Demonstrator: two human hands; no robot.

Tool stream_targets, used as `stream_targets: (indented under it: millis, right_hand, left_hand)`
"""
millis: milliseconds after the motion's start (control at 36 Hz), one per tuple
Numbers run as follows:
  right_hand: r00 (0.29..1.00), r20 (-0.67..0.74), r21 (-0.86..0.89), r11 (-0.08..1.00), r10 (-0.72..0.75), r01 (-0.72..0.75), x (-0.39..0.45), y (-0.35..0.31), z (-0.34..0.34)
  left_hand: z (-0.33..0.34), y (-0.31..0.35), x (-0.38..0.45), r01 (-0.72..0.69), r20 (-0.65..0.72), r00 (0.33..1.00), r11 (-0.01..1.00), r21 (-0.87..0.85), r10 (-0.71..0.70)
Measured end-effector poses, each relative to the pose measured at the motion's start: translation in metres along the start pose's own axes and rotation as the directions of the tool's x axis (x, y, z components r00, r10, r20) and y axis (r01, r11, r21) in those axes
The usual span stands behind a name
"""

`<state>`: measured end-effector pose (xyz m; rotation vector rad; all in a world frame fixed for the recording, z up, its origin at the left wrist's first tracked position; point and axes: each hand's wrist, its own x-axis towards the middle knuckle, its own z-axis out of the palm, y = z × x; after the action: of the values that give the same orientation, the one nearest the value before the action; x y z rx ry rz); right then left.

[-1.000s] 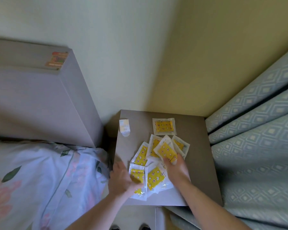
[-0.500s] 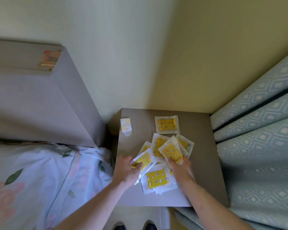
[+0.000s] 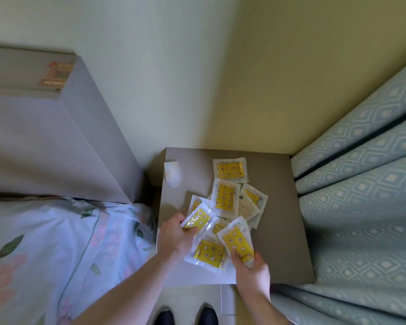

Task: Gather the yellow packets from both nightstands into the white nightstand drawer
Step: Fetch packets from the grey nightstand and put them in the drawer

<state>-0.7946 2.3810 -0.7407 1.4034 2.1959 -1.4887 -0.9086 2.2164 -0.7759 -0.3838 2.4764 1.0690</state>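
Several yellow packets in clear wrappers lie scattered on a grey-brown nightstand [image 3: 279, 242]. My left hand [image 3: 176, 238] grips a small bunch of packets [image 3: 198, 219] at the stand's left front. A single packet [image 3: 238, 240] is pinched by my right hand [image 3: 253, 270] near the front edge, lifted off the pile. Another packet [image 3: 209, 253] lies flat between my hands. Further back lie one upright packet [image 3: 225, 197], a partly covered one [image 3: 252, 198] and a lone packet [image 3: 230, 170] at the rear. No white nightstand or drawer is in view.
A small white plastic piece [image 3: 172, 173] lies at the nightstand's rear left corner. A grey headboard [image 3: 56, 148] and floral bedding [image 3: 56, 249] fill the left. A patterned blue curtain [image 3: 366, 195] hangs along the right. My shoes [image 3: 185, 315] show on the floor below.
My right hand pulled back toward the front edge, lifting one packet off the pile. My left hand keeps its bunch, raised slightly.
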Motion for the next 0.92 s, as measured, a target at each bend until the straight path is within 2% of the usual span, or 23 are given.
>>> stream_targets:
  millis: [167, 361, 639, 778, 917]
  right_hand:
    - [0.998, 0.007, 0.049, 0.997, 0.058, -0.058, -0.013, 0.005, 0.002]
    - [0.996, 0.064, 0.004, 0.998, 0.061, -0.061, -0.034, -0.018, -0.014]
    - [0.968, 0.237, -0.11, 0.992, 0.08, -0.055, -0.108, -0.075, -0.063]
    - [0.923, 0.384, -0.11, 0.992, -0.017, 0.064, -0.173, -0.102, -0.087]
    - [0.843, 0.515, -0.16, 0.949, -0.153, 0.27, -0.219, -0.105, -0.095]
  left_hand:
    - [-0.021, -0.005, -0.008, 0.012, -0.008, 1.0, 0.984, -0.176, -0.013]
    - [-0.073, 0.0, -0.037, 0.007, -0.067, 0.998, 0.981, -0.196, -0.021]
    - [-0.165, 0.01, -0.138, 0.161, -0.054, 0.983, 0.958, -0.239, -0.178]
    - [-0.21, 0.012, -0.222, 0.148, -0.108, 0.976, 0.936, -0.321, -0.191]
    - [-0.237, -0.01, -0.299, 0.144, -0.235, 0.941, 0.917, -0.371, -0.243]
